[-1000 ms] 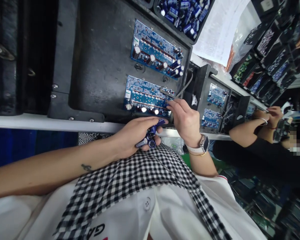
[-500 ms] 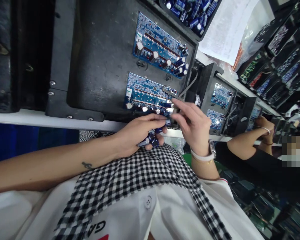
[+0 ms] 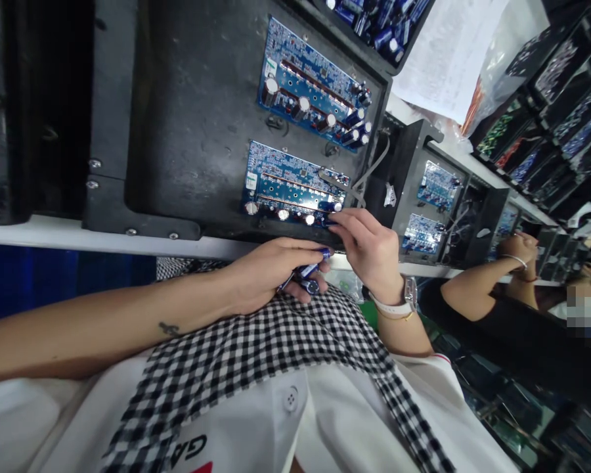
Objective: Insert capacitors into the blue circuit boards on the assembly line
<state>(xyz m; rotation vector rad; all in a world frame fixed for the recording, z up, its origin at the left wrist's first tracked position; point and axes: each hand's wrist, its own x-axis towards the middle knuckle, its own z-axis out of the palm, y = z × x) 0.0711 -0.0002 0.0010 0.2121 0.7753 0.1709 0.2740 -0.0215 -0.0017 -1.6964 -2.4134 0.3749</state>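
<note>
My left hand [image 3: 263,272] is curled around several blue capacitors [image 3: 307,270] in front of the checked apron, with one pinched near the thumb tip. The fingers of my right hand [image 3: 372,253] are pinched together at the lower right corner of the near blue circuit board [image 3: 278,161]. A dark blue capacitor [image 3: 327,222] shows partly at its fingertips; the fingers hide the rest. Silver-topped capacitors stand along that board's near edge. Beyond it lies a second blue circuit board [image 3: 303,66], with upright capacitors along its near side and a cluster at its right end.
Both boards sit in a black tray [image 3: 187,118]. A bin of blue capacitors [image 3: 391,46] stands at the back, beside white paper [image 3: 446,59]. To the right are another tray with boards [image 3: 423,233], parts bins [image 3: 532,141] and a co-worker's arm [image 3: 477,279].
My right hand has moved down and slightly left, its fingers now closed at the near board's corner. My left hand has dropped slightly and the capacitors in it have shifted.
</note>
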